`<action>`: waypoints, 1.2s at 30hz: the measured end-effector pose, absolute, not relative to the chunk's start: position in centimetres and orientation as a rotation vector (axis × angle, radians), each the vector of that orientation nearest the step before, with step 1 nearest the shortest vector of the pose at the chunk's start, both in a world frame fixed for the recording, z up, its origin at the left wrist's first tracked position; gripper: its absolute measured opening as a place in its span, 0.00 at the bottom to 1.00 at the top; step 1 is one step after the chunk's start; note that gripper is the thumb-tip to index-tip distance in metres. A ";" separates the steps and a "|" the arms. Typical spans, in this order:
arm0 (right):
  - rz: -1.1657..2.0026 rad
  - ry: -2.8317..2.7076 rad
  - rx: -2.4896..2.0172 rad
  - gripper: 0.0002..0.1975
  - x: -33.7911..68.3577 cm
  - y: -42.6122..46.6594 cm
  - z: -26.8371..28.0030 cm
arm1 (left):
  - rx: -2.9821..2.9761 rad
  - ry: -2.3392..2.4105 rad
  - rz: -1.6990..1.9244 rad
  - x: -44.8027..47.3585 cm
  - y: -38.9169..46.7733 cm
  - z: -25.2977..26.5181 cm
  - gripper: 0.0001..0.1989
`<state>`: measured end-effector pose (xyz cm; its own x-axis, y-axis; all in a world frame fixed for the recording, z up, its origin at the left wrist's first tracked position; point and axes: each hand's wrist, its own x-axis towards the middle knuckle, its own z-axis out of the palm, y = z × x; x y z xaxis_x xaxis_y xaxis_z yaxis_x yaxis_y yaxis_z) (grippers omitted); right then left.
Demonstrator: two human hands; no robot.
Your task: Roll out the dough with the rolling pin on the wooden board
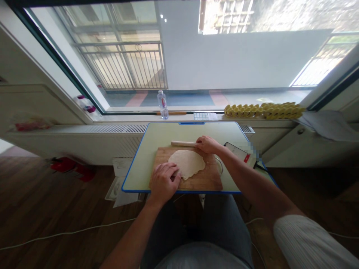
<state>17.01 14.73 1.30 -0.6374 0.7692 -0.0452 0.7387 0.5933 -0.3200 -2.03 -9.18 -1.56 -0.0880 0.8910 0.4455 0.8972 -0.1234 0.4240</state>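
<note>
A thin, uneven sheet of pale dough (pixel 188 163) lies flat on a wooden cutting board (pixel 209 181). My left hand (pixel 166 180) is at the dough's lower left edge, thumb and fingers closed together on its rim. Across the board's far edge lies a light wooden rolling pin (pixel 183 143). My right hand (pixel 206 144) wraps round the pin's right end, hiding that end. A metal handle (pixel 220 166) sticks out at the board's right side.
The board rests on a small blue-edged table (pixel 137 164). A phone (pixel 238 152) stands tilted at the right. On the sill are a water bottle (pixel 162 105) and yellow egg trays (pixel 263 110). A white cable (pixel 84 231) crosses the floor.
</note>
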 end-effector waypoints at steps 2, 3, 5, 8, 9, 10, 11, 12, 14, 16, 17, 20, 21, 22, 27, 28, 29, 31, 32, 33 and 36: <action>0.477 -2.714 -1.301 0.16 16.9 14.9 1.3 | -2.080 -2.079 -1.042 -2.1 -9.1 -1.8 0.10; 0.475 -2.710 -1.308 0.17 16.8 14.9 1.3 | -2.067 -2.081 -1.045 -2.2 -9.1 -1.8 0.10; 0.471 -2.708 -1.315 0.17 16.8 15.0 1.3 | -2.062 -2.084 -1.038 -2.2 -9.1 -1.9 0.10; 0.481 -2.736 -1.296 0.17 16.6 15.1 1.3 | -2.053 -2.084 -1.026 -2.2 -9.0 -2.0 0.09; 0.485 -2.748 -1.286 0.16 16.6 15.2 1.4 | -2.048 -2.083 -1.023 -2.1 -9.0 -2.0 0.09; 0.487 -2.759 -1.277 0.16 16.5 15.2 1.4 | -2.038 -2.083 -1.023 -2.1 -9.0 -2.1 0.08; 0.486 -2.768 -1.273 0.16 16.5 15.3 1.4 | -2.025 -2.085 -1.025 -2.1 -9.0 -2.1 0.08; 0.483 -2.772 -1.272 0.16 16.4 15.3 1.4 | -2.010 -2.089 -1.027 -2.1 -9.0 -2.1 0.08; 0.470 -2.770 -1.279 0.17 16.4 15.3 1.4 | -1.974 -2.105 -1.030 -2.1 -9.0 -2.1 0.07; 0.457 -2.759 -1.293 0.18 16.5 15.3 1.4 | -1.944 -2.123 -1.029 -2.1 -9.0 -2.1 0.06; 0.453 -2.757 -1.296 0.18 16.5 15.2 1.4 | -1.933 -2.131 -1.030 -2.1 -9.0 -2.1 0.06; 0.457 -2.776 -1.279 0.17 16.6 15.1 1.4 | -1.912 -2.145 -1.033 -2.0 -8.9 -2.1 0.06; 0.461 -2.786 -1.270 0.17 16.6 15.1 1.4 | -1.905 -2.150 -1.033 -2.0 -8.9 -2.1 0.06; 0.463 -2.794 -1.263 0.16 16.5 15.1 1.4 | -1.898 -2.155 -1.033 -2.0 -8.9 -2.0 0.06; 0.456 -2.767 -1.283 0.15 16.1 15.4 1.7 | -1.892 -2.170 -1.027 -2.0 -8.9 -2.1 0.06; 0.455 -2.751 -1.290 0.15 16.1 15.4 1.9 | -1.893 -2.168 -1.031 -2.0 -8.9 -2.2 0.06; 0.455 -2.734 -1.296 0.16 16.3 15.3 2.1 | -1.895 -2.165 -1.042 -2.0 -8.9 -2.2 0.06; 0.452 -2.698 -1.303 0.16 16.7 14.8 2.8 | -1.898 -2.156 -1.097 -2.2 -8.8 -2.3 0.06; 0.447 -2.681 -1.304 0.16 17.1 14.3 3.1 | -1.901 -2.152 -1.146 -2.4 -8.8 -2.3 0.06; 0.442 -2.664 -1.296 0.16 17.5 13.5 3.4 | -1.901 -2.152 -1.212 -2.6 -8.7 -2.3 0.06; 0.431 -2.623 -1.183 0.13 18.8 10.2 3.8 | -1.831 -2.140 -1.446 -3.4 -7.9 -1.9 0.07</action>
<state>18.81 10.19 3.77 -0.6472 0.7572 0.0882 0.6891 0.6306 -0.3569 -3.43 -7.95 -1.85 -0.3307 0.7929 0.5118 0.7706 -0.0862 0.6315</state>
